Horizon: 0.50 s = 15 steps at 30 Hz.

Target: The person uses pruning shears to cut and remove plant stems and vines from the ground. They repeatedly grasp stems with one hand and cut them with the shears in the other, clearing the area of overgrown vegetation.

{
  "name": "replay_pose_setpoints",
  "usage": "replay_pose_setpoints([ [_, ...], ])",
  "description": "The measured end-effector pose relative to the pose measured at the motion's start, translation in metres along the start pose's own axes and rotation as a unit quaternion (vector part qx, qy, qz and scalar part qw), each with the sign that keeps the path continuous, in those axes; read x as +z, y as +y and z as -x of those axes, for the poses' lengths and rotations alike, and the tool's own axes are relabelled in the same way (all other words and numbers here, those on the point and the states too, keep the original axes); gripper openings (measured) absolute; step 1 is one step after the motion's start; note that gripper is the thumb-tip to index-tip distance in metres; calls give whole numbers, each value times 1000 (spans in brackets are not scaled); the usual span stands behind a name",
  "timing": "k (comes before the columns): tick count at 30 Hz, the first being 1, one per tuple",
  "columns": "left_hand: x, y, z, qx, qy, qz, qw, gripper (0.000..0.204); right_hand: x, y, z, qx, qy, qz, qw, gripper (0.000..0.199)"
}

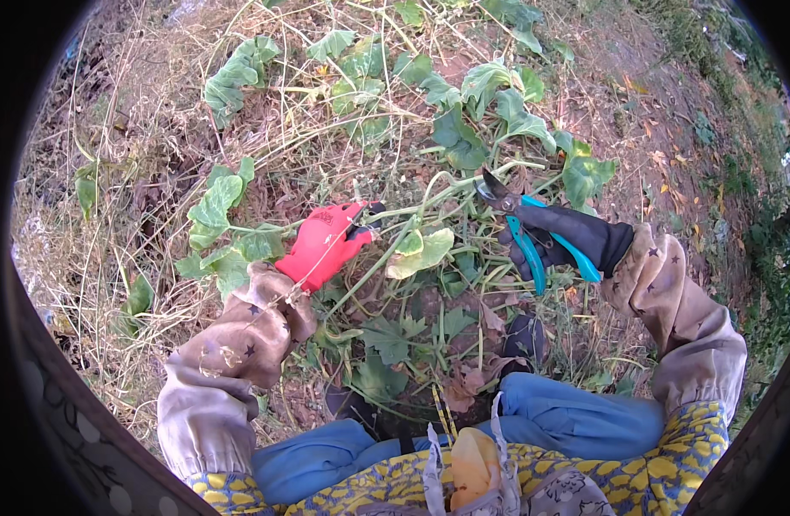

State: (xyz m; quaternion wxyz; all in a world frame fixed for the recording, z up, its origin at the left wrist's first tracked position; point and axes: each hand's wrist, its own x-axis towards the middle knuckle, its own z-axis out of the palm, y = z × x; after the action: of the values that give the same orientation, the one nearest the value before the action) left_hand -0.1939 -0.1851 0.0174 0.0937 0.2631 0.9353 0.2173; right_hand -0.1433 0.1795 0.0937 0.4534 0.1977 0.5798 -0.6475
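Note:
My left hand [326, 245], in a red glove with dark fingertips, is closed round a green vine stem [404, 209] at the middle of the view. In a black glove, my right hand [554, 236] grips pruning shears [515, 228] with teal handles. The dark blades of the shears point up and left, spread apart beside the thick end of the vine; I cannot tell whether they touch it. A pale yellow-green leaf [421, 254] hangs just below the stem, between my two hands.
Large green leaves [489, 112] and trailing vines spread ahead of me. Dry, straw-like stalks [120, 172] cover the left side. Bare reddish soil with fallen leaves [666, 185] lies to the right. Close below are my blue-clad knees [575, 413] and a dark shoe [526, 337].

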Motion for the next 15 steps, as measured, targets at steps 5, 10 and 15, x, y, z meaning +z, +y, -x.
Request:
replay_pose_setpoints([
  [5,2,1,2,45,37,25,998,43,16,3,-11,37,-34,3,999,52],
  [10,9,-4,2,113,51,-16,992,46,8,11,-25,-41,-8,33,999,49],
  [15,21,-20,0,-10,25,82,996,50,6,9,-24,-36,37,80,995,49],
])
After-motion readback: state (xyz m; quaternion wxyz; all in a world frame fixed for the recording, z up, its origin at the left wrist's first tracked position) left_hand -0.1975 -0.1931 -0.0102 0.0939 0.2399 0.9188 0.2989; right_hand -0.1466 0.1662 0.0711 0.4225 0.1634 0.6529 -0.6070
